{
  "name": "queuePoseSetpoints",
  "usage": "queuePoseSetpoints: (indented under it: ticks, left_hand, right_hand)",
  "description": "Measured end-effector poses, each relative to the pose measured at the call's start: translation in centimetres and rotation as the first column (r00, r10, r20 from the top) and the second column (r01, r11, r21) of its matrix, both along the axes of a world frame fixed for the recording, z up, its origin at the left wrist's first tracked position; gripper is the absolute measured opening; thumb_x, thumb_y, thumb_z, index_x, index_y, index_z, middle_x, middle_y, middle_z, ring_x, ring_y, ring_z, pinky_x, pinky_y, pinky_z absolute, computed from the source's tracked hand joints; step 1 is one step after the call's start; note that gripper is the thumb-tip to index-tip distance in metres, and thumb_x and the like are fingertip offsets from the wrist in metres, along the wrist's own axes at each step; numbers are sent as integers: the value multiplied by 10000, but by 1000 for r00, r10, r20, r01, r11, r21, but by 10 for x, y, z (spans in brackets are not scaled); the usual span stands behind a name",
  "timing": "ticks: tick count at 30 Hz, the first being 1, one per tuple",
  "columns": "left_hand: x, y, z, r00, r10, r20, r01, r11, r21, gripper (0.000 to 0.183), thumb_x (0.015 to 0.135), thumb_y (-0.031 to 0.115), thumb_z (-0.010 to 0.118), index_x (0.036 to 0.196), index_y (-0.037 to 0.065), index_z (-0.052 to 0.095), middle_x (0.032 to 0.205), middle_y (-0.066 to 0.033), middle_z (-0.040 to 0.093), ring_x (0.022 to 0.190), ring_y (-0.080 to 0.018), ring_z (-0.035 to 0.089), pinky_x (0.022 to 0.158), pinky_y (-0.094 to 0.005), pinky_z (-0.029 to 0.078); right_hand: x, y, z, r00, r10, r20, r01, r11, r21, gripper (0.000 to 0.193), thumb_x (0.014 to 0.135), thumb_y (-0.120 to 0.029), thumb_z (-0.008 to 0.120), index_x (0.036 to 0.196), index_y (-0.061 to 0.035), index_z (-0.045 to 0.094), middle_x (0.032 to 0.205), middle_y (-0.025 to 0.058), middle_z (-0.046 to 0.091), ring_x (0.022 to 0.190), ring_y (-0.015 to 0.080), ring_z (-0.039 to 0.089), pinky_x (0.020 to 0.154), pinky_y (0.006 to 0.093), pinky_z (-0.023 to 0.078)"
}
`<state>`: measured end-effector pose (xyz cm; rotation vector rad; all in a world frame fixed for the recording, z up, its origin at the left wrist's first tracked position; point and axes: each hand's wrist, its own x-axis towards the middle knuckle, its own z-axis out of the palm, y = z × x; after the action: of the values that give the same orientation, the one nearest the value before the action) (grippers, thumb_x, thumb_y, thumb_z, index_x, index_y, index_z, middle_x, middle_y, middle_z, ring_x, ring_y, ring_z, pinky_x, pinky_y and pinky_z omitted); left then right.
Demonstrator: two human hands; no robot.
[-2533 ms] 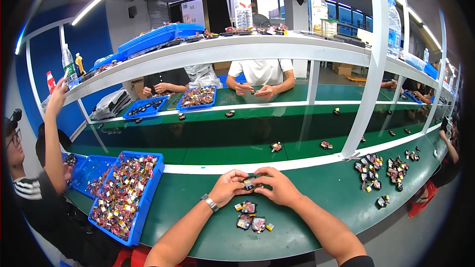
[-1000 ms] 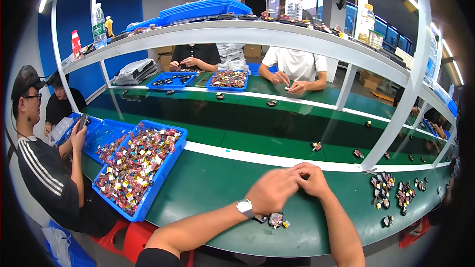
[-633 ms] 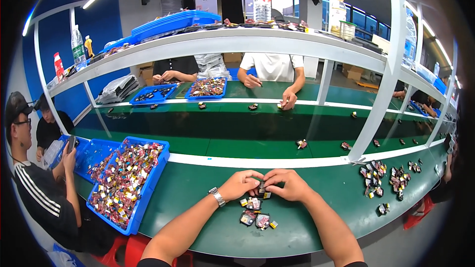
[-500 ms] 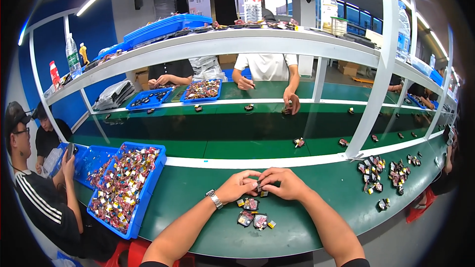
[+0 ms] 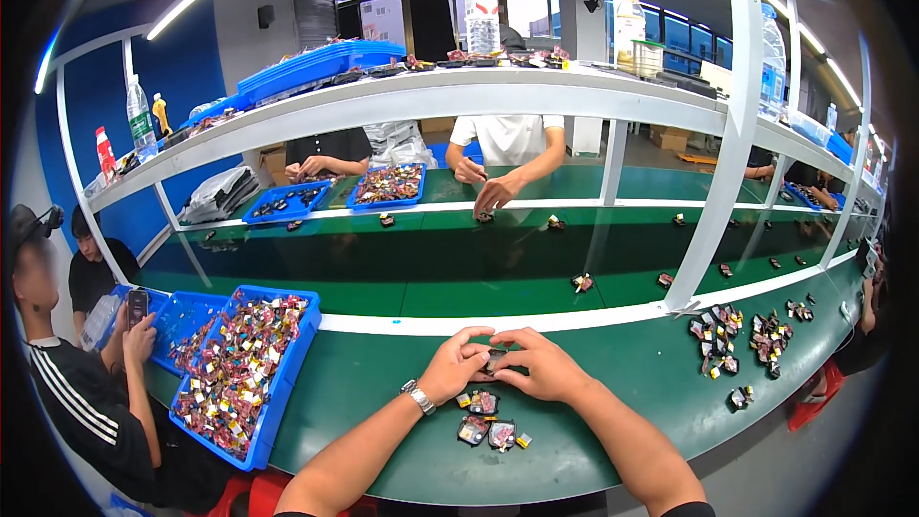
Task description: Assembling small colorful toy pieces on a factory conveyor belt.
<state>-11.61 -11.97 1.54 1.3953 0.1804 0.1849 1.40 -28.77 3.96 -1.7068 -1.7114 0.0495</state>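
My left hand (image 5: 456, 365), with a metal watch on its wrist, is closed on one side of a small dark casing (image 5: 494, 361). From the other side the fingers of my right hand (image 5: 544, 365) grip the same casing, so it is held between both hands just above the green table. Much of it is hidden by my fingers. Close below my hands lie a few small black casings (image 5: 502, 436) with reddish and silvery parts inside and yellow-and-white tabs.
A blue tray (image 5: 308, 349) heaped with small wired parts stands at the left. Several groups of casings (image 5: 718, 337) lie to the right, near a white post (image 5: 716, 163). Beyond a white rail (image 5: 431, 325) runs a green conveyor (image 5: 459, 292). A co-worker's hand (image 5: 496, 194) reaches over it.
The casing between my fingers has turned, showing more of its flat face. Across the line, a co-worker's hand has shifted left over the conveyor. The person at left has turned the phone.
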Motion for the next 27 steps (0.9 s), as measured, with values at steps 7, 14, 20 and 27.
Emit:
queuePoseSetpoints:
  ticks: [7, 14, 20, 27]
  left_hand:
    - [2, 2, -5, 997, -38, 62, 46, 991, -126, 311, 961, -33, 509, 1259, 46, 473, 1263, -135, 589, 1066, -187, 642, 901, -325, 584]
    - [2, 4, -6, 999, -35, 29, 37, 996, -80, 292, 962, -25, 507, 1251, 21, 504, 1267, -112, 561, 1107, -214, 631, 922, -344, 586]
    - [2, 7, -7, 996, -84, 9, 84, 988, -131, 284, 975, -16, 485, 1256, -3, 521, 1265, -114, 563, 1112, -228, 634, 933, -358, 586]
    - [2, 15, -12, 983, -178, 52, 185, 943, -275, 334, 973, 10, 515, 1306, 19, 511, 1259, -102, 570, 1136, -231, 624, 941, -369, 578]
  right_hand:
    - [4, 4, -10, 998, -57, -39, 58, 998, 19, 142, 844, -148, 705, 967, -91, 746, 1222, 98, 617, 1171, 288, 560, 986, 401, 477]
    - [6, 5, -14, 992, -4, -124, 7, 1000, 24, 146, 843, -135, 706, 972, -80, 747, 1208, 123, 615, 1171, 297, 567, 997, 400, 467]
    - [7, 8, -16, 967, 0, -256, 9, 999, 34, 134, 862, -124, 690, 971, -62, 735, 1196, 129, 621, 1117, 291, 604, 972, 390, 479]
    - [1, 9, -12, 944, -96, -316, 102, 995, 3, 131, 887, -138, 666, 956, -42, 722, 1173, 111, 638, 1085, 268, 624, 954, 376, 487]
